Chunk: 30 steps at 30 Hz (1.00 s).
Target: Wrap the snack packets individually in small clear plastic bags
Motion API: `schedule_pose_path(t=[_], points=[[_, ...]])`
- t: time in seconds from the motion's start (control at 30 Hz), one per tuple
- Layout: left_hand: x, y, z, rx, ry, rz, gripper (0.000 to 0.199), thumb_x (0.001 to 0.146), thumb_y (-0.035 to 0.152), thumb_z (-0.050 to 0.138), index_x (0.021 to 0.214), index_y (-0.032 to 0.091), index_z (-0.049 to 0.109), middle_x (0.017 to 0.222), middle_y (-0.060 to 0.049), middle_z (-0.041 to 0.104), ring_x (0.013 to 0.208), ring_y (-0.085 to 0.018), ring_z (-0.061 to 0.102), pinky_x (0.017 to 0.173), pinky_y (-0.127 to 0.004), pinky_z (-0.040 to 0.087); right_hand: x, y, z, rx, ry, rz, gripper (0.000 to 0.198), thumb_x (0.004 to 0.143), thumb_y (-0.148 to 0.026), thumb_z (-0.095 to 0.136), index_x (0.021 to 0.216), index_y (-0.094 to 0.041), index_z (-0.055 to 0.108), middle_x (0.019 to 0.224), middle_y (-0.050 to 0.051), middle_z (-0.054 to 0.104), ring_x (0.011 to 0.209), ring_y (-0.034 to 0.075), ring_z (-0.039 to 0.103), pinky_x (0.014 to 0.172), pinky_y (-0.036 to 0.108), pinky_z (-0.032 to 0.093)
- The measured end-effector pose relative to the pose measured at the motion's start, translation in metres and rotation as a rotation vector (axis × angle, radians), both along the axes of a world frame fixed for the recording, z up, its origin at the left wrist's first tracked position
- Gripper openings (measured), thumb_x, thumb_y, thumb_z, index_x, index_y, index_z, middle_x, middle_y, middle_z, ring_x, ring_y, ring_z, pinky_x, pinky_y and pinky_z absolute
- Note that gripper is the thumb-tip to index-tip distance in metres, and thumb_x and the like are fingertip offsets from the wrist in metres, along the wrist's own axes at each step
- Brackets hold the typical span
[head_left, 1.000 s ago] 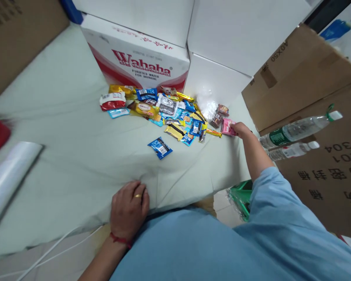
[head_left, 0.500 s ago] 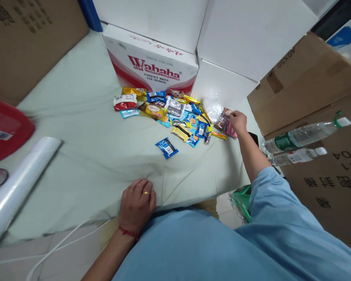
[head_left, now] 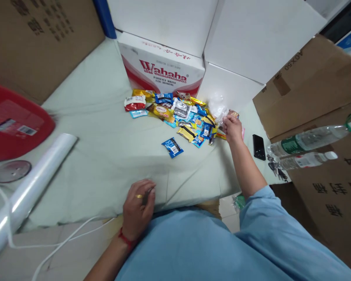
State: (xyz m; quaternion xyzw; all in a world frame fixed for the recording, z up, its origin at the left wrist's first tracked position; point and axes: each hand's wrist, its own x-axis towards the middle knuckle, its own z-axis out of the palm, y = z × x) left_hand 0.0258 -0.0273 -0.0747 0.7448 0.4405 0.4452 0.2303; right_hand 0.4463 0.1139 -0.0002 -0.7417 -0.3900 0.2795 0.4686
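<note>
My right hand (head_left: pixel 232 127) is at the right end of a pile of wrapped snacks (head_left: pixel 181 111), its fingertips closed on the lower edge of a crumpled clear plastic bag (head_left: pixel 218 107). Just behind those fingers a brown snack packet (head_left: pixel 233 114) shows in part; pink wrapping peeks out beside the hand. My left hand (head_left: pixel 140 201) rests on the near edge of the cloth-covered table (head_left: pixel 105 156), fingers curled and nothing visible in them. In front of the pile one blue snack packet (head_left: pixel 172 147) lies by itself.
Behind the pile stands a white and red water carton (head_left: pixel 163 72). A phone (head_left: pixel 259 147), keys (head_left: pixel 277 171) and two plastic bottles (head_left: pixel 312 140) are on the right. A plastic film roll (head_left: pixel 43 183) and a red container (head_left: pixel 14 125) occupy the left.
My right hand has shifted left from the brown and pink packets to the plastic bag. My left hand has turned slightly, staying at the table edge. The view has swung a little left.
</note>
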Motion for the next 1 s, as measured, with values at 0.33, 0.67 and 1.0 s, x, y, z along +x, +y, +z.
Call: schedule_pose_path(t=[0.33, 0.67, 1.0], points=[[0.088, 0.076, 0.01, -0.653, -0.572, -0.079, 0.046, 0.084, 0.055, 0.075, 0.109, 0.017, 0.068, 0.1, -0.007, 0.071, 0.074, -0.013, 0.063, 0.059, -0.023, 0.05, -0.163, -0.06, -0.057, -0.011, 0.675, 0.496, 0.037, 0.067, -0.046, 0.088, 0.083, -0.021, 0.066, 0.055, -0.009, 0.046, 0.044, 0.006, 0.03, 0.043, 0.02, 0.024], [0.064, 0.07, 0.002, -0.697, -0.79, 0.099, 0.041, 0.078, 0.051, 0.079, 0.089, 0.022, 0.052, 0.104, -0.004, 0.068, 0.09, -0.014, 0.065, 0.074, -0.025, 0.055, -0.141, -0.057, -0.074, 0.136, 0.594, 0.259, 0.036, 0.074, -0.054, 0.082, 0.086, -0.023, 0.068, 0.058, -0.007, 0.048, 0.048, 0.008, 0.029, 0.047, 0.022, 0.025], [0.086, 0.073, 0.005, -0.805, -0.673, 0.01, 0.038, 0.069, 0.044, 0.089, 0.082, 0.017, 0.066, 0.075, 0.002, 0.066, 0.065, -0.009, 0.056, 0.064, -0.023, 0.047, -0.154, -0.064, -0.079, 0.114, 0.407, 0.485, 0.039, 0.079, -0.055, 0.078, 0.097, -0.021, 0.075, 0.079, 0.0, 0.068, 0.069, 0.015, 0.056, 0.065, 0.027, 0.045]])
